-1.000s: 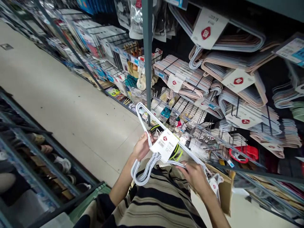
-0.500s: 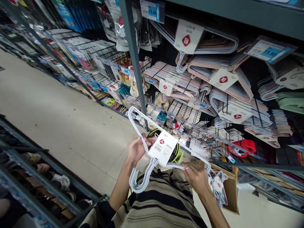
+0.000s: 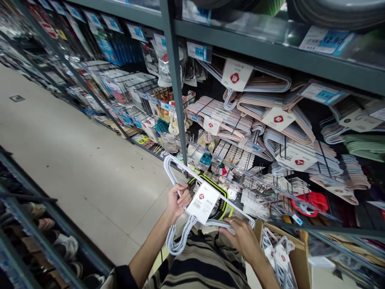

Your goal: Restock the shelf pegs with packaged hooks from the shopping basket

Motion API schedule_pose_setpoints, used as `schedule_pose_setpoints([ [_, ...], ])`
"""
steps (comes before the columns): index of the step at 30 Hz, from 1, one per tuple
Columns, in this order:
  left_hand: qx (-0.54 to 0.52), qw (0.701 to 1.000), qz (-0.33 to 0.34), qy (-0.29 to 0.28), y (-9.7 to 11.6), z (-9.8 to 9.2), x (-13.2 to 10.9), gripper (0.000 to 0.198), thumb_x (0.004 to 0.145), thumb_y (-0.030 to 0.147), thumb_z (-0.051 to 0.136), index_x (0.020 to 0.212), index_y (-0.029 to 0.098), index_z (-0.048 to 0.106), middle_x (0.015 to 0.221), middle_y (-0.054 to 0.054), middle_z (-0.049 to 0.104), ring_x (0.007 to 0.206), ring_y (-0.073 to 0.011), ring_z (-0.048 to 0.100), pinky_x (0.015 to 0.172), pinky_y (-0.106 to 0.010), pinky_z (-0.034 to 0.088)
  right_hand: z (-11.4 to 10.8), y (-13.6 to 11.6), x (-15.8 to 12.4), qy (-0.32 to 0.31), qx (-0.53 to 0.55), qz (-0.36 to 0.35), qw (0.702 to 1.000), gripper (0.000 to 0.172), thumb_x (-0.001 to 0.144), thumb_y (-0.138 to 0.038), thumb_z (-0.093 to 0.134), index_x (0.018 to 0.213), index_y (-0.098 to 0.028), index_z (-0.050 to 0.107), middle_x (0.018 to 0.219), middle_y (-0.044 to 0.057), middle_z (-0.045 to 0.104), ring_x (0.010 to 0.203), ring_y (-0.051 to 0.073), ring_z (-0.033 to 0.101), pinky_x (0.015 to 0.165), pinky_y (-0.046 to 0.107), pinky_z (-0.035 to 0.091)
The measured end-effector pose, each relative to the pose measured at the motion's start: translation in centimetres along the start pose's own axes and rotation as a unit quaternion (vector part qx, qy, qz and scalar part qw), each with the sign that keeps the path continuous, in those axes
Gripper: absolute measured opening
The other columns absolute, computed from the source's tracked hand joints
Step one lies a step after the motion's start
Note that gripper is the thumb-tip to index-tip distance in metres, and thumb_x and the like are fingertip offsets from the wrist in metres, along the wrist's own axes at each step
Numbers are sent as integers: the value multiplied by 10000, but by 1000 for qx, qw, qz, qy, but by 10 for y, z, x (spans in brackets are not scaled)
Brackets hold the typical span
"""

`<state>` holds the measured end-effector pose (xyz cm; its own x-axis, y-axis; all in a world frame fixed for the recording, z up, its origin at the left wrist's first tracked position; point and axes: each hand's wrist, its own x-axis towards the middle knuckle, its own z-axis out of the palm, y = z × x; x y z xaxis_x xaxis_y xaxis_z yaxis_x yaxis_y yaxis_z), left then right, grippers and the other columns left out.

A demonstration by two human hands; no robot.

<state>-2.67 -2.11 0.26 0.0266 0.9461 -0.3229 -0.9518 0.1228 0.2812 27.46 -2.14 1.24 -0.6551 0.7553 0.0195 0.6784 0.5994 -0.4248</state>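
A pack of pale blue-white clothes hangers (image 3: 183, 235) is held in front of my body, its hooks towards me. A white card label (image 3: 203, 202) with a red mark and a barcode wraps its middle. My left hand (image 3: 178, 201) is closed round the left arm of the pack. On the right arm of the pack, my right hand (image 3: 239, 235) grips with thumb and fingers. Behind the pack, partly hidden by it, is a black basket with a yellow-green rim (image 3: 224, 192).
An open cardboard box (image 3: 300, 261) with more packed hangers stands at the lower right. Shelf racks ahead carry hanger packs (image 3: 278, 118) on hooks, beside a grey upright post (image 3: 177, 88). A shoe rack (image 3: 57, 224) borders the aisle floor (image 3: 120, 184) on the left.
The view has tilted up, so more of the upper shelf shows and the shelves sit lower in the picture. Both hands still hold the hangers, now slightly lower in view.
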Motion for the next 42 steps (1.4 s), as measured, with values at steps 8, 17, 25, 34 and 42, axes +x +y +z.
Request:
schedule_pose_setpoints([
  [8,44,991,95,-86,31,30,-4,258,596,114,514,485,225,309,282,32,322,217,-110,315,324,-244,227,-7,29,2,133,15,-28,991,406,967,-355,625,1362,-262,598,1345,107,670,1236,286,643,1024,496,556],
  [17,1,984,168,-52,38,18,-2,267,607,152,526,497,228,295,285,47,267,242,-87,223,302,-237,186,-28,2,14,390,125,122,904,618,954,-393,611,1510,-209,414,1627,180,325,1490,339,355,1184,606,334],
  [25,-69,985,144,-65,28,12,12,353,646,156,534,523,232,212,312,62,199,258,-81,195,291,-217,176,-36,-7,40,337,492,147,789,413,1017,-496,409,1180,-186,628,1067,138,713,963,264,694,901,458,553],
  [34,-74,987,109,-96,21,11,13,320,570,165,501,528,229,191,304,56,204,263,-92,189,308,-244,154,-41,-23,47,347,699,181,599,374,873,-554,718,771,-230,562,707,-52,551,642,113,518,719,286,526],
  [42,-65,994,66,-57,19,11,19,297,705,190,517,547,225,268,339,72,194,285,-84,206,327,-232,171,-36,-16,44,350,760,201,509,438,878,-480,746,687,-217,454,534,-106,394,513,83,379,664,256,522],
])
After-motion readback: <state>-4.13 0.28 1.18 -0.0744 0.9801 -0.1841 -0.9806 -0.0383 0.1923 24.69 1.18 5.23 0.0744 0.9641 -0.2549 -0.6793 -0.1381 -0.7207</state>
